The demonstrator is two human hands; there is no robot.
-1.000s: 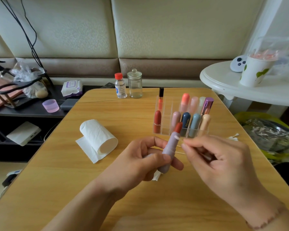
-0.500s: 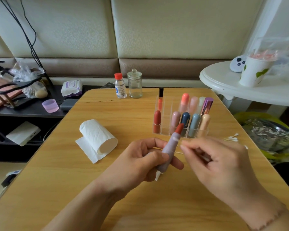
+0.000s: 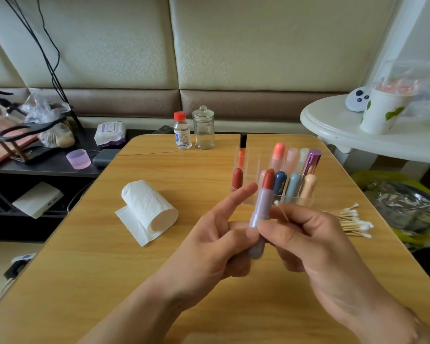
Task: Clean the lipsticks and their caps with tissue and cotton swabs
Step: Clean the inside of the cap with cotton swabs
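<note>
Lilac plastic lipstick, cap off, red-brown bullet extended and pointing up and away; held nearly upright above the wooden table, in front of the organizer.
Left hand: thumb and curled fingers closed around lower tube; index finger extended straight, free of the tube.
Right hand: thumb pressed to the tube's middle; fingers pinching a cotton swab, wooden stick, white tip up, just beside the tube's right side below the bullet. Contact of tip with tube: cannot tell.
Clear acrylic organizer, just behind the hands, divided compartments. Front row: dark red lipstick at left, then pale pink (mostly hidden behind the held bullet), navy, grey-blue, peach. Back row: orange lip gloss with black cap at left; coral, pale pink, whitish and metallic purple tubes at right. All upright or slightly leaning.
Loose cotton swabs, heap, on table right of the right hand, near table edge.
Tissue roll, white, lying on its side left of the hands, one sheet unrolled beneath it.
Small clear bottle, red cap, and empty glass jar with lid, side by side at table's far edge.
White round side table, far right: paper cup with leaf print.
Dark low shelf, far left: wet wipes pack, lilac cup.
</note>
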